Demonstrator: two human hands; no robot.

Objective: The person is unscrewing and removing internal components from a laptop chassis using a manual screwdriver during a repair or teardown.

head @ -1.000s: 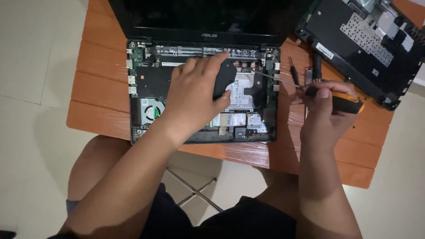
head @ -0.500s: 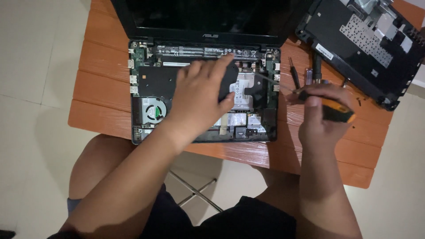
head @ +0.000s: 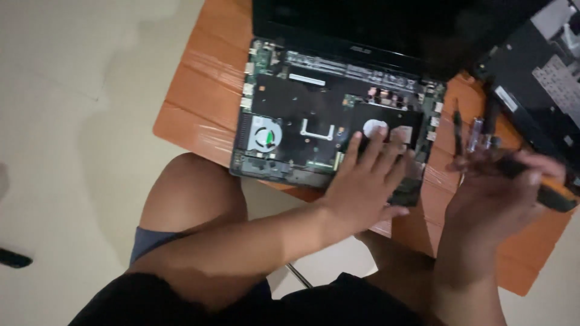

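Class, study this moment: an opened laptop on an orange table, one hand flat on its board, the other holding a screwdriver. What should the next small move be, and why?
Probably bring the screwdriver in the right hand over to the opened laptop. The tool sits off to the board's right, above the orange table, while the left hand lies flat on the lower right part, seemingly steadying it. Which screw cannot be told.

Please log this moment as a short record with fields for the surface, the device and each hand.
surface: orange table
device: opened laptop, internals bare, cooling fan at its left
left hand: flat on the laptop's right part, fingers spread
right hand: grips an orange-handled screwdriver, beside the laptop
nearby: detached black cover panel, upper right
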